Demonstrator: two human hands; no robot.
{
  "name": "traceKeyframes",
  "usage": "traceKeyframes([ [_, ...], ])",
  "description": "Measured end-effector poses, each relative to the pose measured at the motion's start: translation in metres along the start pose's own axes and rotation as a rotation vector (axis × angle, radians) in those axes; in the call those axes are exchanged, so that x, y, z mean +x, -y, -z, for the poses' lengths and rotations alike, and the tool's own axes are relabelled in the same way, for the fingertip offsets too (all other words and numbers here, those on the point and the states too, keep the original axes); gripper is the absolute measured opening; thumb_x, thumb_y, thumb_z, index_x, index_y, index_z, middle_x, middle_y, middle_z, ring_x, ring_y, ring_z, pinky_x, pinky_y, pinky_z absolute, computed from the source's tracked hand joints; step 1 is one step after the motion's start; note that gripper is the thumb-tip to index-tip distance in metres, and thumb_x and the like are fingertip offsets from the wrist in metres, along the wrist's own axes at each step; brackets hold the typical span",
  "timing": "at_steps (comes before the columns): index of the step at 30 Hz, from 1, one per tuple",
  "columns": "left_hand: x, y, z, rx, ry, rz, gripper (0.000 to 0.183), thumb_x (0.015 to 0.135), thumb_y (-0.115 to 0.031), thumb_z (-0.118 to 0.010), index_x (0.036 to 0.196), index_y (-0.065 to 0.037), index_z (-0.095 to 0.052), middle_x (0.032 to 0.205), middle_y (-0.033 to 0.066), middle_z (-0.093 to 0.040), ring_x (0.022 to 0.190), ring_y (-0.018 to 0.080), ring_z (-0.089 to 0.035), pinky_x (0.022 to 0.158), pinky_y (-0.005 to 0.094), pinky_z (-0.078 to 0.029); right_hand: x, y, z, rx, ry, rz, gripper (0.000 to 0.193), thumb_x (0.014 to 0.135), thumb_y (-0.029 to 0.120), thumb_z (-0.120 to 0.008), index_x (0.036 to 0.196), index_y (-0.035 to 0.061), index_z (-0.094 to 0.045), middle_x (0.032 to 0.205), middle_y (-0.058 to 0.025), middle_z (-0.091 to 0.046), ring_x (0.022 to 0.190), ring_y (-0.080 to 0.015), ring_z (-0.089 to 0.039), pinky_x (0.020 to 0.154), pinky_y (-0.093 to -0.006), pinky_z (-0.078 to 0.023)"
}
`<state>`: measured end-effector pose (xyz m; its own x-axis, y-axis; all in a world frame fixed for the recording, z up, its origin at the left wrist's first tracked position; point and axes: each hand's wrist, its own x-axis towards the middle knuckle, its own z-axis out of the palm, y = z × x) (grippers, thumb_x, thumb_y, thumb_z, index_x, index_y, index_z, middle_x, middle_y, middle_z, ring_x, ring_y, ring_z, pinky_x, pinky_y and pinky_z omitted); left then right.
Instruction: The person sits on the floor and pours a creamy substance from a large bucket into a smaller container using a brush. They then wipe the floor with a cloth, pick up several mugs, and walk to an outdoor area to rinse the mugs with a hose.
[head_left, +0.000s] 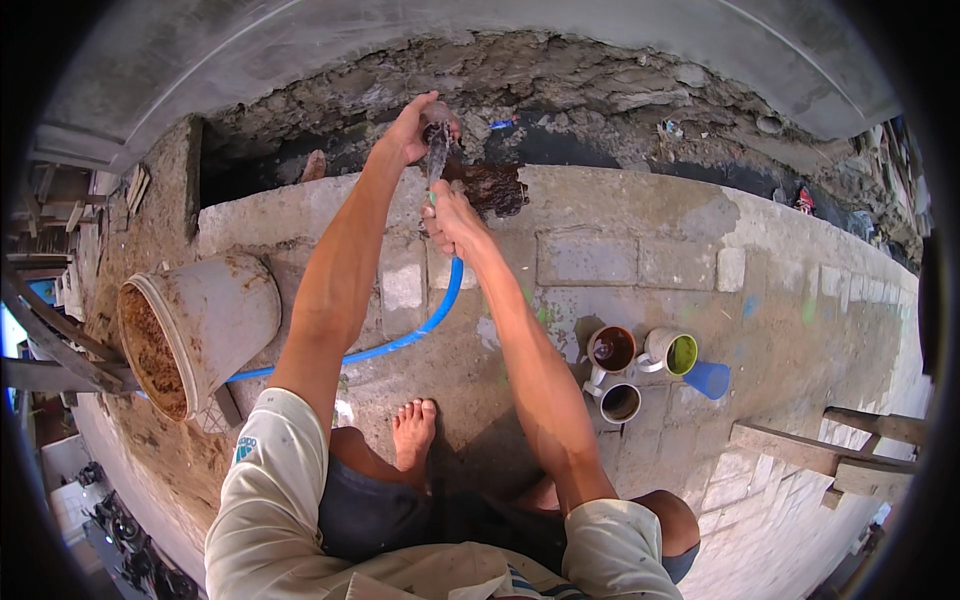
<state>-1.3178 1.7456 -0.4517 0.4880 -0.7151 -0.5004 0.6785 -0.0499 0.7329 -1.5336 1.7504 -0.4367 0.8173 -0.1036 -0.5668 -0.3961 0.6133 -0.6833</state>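
Out over the gutter, my left hand point(408, 130) curls around a roundish thing that splashing water hides. Closer to me, my right hand point(456, 218) is closed on the end of a blue hose point(440, 310), and a green bit shows at its tip. A water jet point(438, 155) runs from the hose end toward my left hand. On the paving to the right stand a mug with a brown inside point(612, 348), a white mug with a dark inside point(620, 403) and a mug with a green inside point(680, 353). Against the green one leans a translucent blue cup point(709, 380).
A dirty whitish bucket point(230, 310) lies tilted at the left, its inside caked brown; the hose passes behind it. Beyond the concrete edge point(620, 200) runs a gutter with dark water point(560, 148) under a grey wall point(500, 25). Wooden planks point(790, 448) stick out at the right.
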Motion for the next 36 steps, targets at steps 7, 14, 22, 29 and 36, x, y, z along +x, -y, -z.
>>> traceKeyframes([
  [7,0.009,-0.004,0.013,0.029,0.017,-0.133,0.026,0.101,-0.030,-0.070,0.111,-0.009,-0.057,0.104,0.0108,-0.069,0.084,0.0273,-0.068,0.075,0.0449,-0.060,0.005,-0.001,-0.006,-0.028,0.033,-0.019,0.048,0.107,0.051,-0.032,0.078,0.0153,-0.044,0.057,0.0095,-0.029,0.043,-0.0061,-0.021,0.041,-0.0283,-0.020],
  [14,0.012,-0.011,0.023,0.122,-0.034,-0.125,0.031,0.098,-0.036,-0.073,0.115,-0.014,-0.061,0.113,0.0041,-0.068,0.091,0.0235,-0.065,0.079,0.0404,-0.056,0.014,-0.006,-0.008,-0.060,0.012,-0.014,0.050,0.106,0.052,-0.031,0.079,0.0133,-0.045,0.059,0.0060,-0.034,0.047,-0.0097,-0.026,0.044,-0.0309,-0.023],
  [22,0.015,-0.009,0.032,0.055,0.007,-0.093,0.035,0.096,-0.042,-0.075,0.111,-0.013,-0.062,0.109,0.0059,-0.067,0.086,0.0223,-0.064,0.074,0.0413,-0.055,0.013,-0.003,-0.014,-0.050,0.028,0.002,0.046,0.107,0.048,-0.031,0.077,0.0151,-0.042,0.057,0.0084,-0.030,0.044,-0.0075,-0.022,0.041,-0.0295,-0.021],
  [29,0.009,0.001,0.019,0.019,-0.037,-0.002,0.038,0.096,-0.046,-0.074,0.110,-0.012,-0.062,0.101,0.0067,-0.068,0.087,0.0236,-0.065,0.081,0.0421,-0.062,0.017,-0.005,-0.004,-0.012,0.037,-0.023,0.044,0.106,0.048,-0.033,0.078,0.0148,-0.043,0.057,0.0080,-0.030,0.044,-0.0080,-0.022,0.042,-0.0294,-0.022],
  [36,0.011,0.001,0.038,0.051,0.100,0.064,0.040,0.095,-0.045,-0.073,0.109,-0.010,-0.061,0.097,0.0081,-0.068,0.085,0.0275,-0.070,0.085,0.0463,-0.065,0.018,-0.001,-0.018,-0.024,0.001,-0.011,0.042,0.103,0.047,-0.035,0.079,0.0140,-0.045,0.057,0.0077,-0.031,0.044,-0.0085,-0.023,0.042,-0.0298,-0.022],
])
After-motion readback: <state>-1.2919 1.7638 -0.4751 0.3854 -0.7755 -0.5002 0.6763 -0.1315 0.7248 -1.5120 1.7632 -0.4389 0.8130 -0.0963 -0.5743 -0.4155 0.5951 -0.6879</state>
